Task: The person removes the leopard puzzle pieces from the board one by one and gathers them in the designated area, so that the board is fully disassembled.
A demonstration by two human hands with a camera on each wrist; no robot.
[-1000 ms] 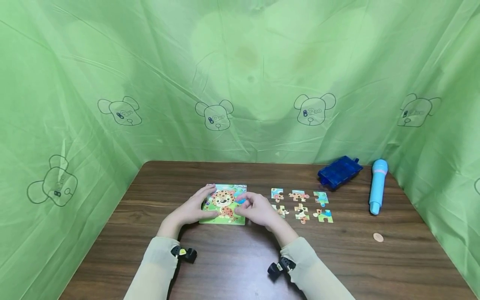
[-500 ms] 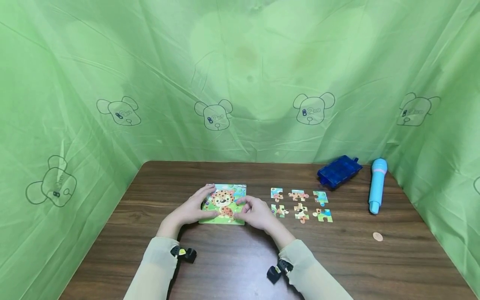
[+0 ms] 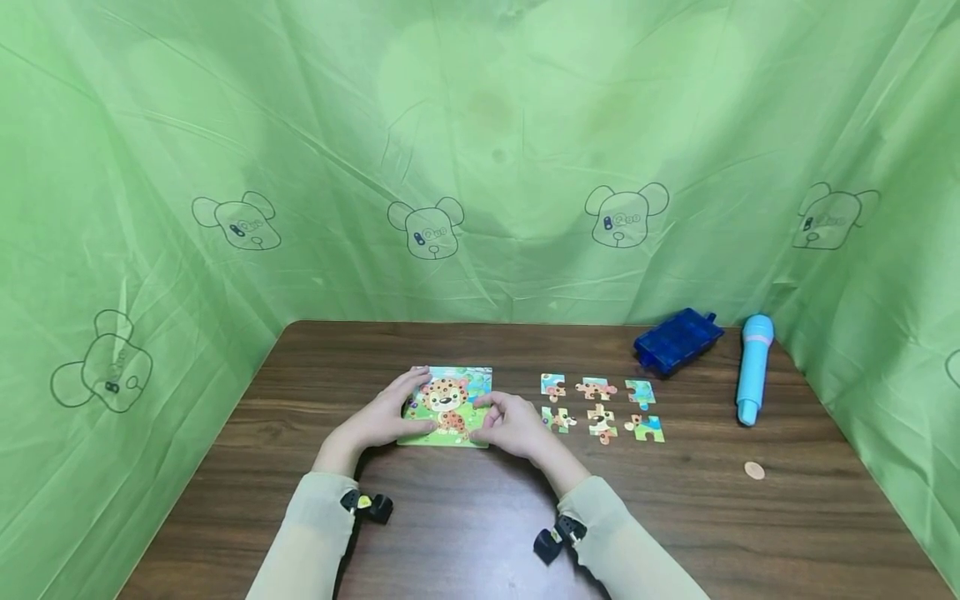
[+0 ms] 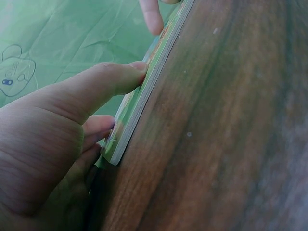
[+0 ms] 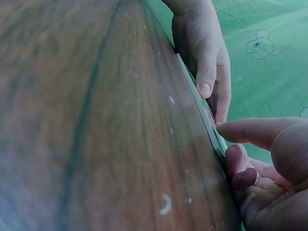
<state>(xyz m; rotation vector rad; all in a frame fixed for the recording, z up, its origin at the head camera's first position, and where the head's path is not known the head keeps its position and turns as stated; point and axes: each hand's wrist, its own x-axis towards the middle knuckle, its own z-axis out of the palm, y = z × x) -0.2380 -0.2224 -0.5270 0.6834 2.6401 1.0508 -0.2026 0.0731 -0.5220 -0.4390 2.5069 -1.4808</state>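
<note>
"What fills most of the head feed from where you sit?"

"I have a green curtain (image 3: pixel 525 158) behind and along both sides, printed with outlined animal heads (round ears on each one I can make out). Next comes the wood-grain surface (image 3: pixel 450 525)."

"And the hands?"

"The left hand (image 3: pixel 378 421) lies over the left side of a picture board (image 3: pixel 447 404), fingers apart and fairly straight, thumb on top near the front edge. The right hand (image 3: pixel 517 425) is at the board's right side, thumb and index finger spaced apart. My right wrist view shows bent fingers against that edge (whether they grip it, I can't tell)."

"Where exactly is the board?"

"Flat on the surface, left of centre, between the two hands, its spotted cub facing up."

"What do you have off to the right?"

"A blue box (image 3: pixel 677 340) near the back edge, turned at an angle. Just beside it I see a light-blue microphone (image 3: pixel 754 367), rounded head toward the curtain."

"Anything smaller?"

"Six puzzle pieces (image 3: pixel 602 423), in two rows of three, between the right hand and the microphone. Smallest is a pale round disc (image 3: pixel 754 471), in front of the microphone."
</note>
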